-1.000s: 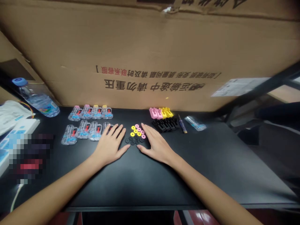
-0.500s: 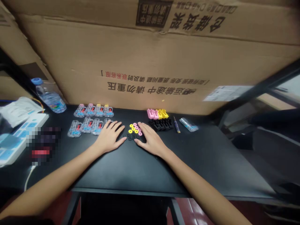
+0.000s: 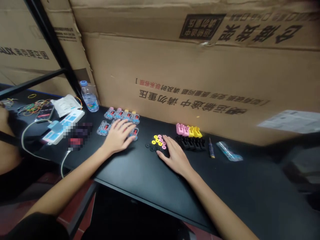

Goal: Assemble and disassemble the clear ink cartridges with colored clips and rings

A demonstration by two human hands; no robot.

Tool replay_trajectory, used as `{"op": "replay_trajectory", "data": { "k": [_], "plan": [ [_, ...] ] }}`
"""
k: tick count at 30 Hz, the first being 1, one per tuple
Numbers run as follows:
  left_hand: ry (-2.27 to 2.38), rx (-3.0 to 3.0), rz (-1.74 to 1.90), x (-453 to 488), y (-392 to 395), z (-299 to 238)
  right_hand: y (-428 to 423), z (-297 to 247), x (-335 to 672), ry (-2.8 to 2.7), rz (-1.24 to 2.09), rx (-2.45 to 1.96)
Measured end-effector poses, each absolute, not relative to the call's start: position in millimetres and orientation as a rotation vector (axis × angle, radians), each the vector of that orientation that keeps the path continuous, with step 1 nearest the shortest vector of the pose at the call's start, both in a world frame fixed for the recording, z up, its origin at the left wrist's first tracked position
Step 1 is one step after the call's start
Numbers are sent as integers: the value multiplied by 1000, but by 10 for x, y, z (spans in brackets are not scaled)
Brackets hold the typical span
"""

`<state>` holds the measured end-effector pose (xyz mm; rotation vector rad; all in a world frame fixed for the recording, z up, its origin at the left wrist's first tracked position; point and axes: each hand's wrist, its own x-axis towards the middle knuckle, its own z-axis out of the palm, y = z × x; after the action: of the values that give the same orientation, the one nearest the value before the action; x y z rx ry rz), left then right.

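Observation:
My left hand [image 3: 117, 137] lies flat, fingers spread, on top of the nearer row of clear plastic packets [image 3: 103, 128] with red and blue parts. A second row of packets [image 3: 122, 114] lies just behind. My right hand [image 3: 176, 156] rests open on the black table [image 3: 140, 173], its fingertips beside a small heap of yellow, pink and black rings [image 3: 157, 142]. Pink clips [image 3: 181, 129], yellow clips [image 3: 194, 132] and black clips [image 3: 192, 142] sit to the right of the rings.
A small screwdriver [image 3: 211, 151] and a clear packet [image 3: 229, 152] lie right of the clips. A water bottle [image 3: 88, 96], a white power strip [image 3: 64, 125] with cable, rubber bands [image 3: 33, 106] and a white bag [image 3: 65, 104] are on the left. Big cardboard boxes [image 3: 190, 70] wall the back.
The view has swung left. My left hand slid left from beside the rings onto the clear packets. My right hand stays by the rings.

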<state>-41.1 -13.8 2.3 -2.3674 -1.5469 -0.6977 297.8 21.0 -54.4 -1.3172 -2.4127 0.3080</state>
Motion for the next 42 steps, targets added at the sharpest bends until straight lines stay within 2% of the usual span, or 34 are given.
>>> {"op": "replay_trajectory", "data": {
  "k": [5,9,24,38,42],
  "plan": [
    [-2083,-1786,-667,-1293,-389,70,223,-555,2986,-2420,293,-1323],
    [-2225,-1742,-509,-1662,-506,-53,225,-558,2986,-2417,281,-1333],
    [-2283,-1611,-534,-1810,-1346,171,264,-595,3023,-2429,158,-1299],
    [-2356,-1900,-602,-1778,-1121,52,255,-604,3016,-2421,151,-1312],
    [-2362,-1742,-713,-1861,-1255,134,261,-594,3023,-2424,147,-1323]
  ]
}}
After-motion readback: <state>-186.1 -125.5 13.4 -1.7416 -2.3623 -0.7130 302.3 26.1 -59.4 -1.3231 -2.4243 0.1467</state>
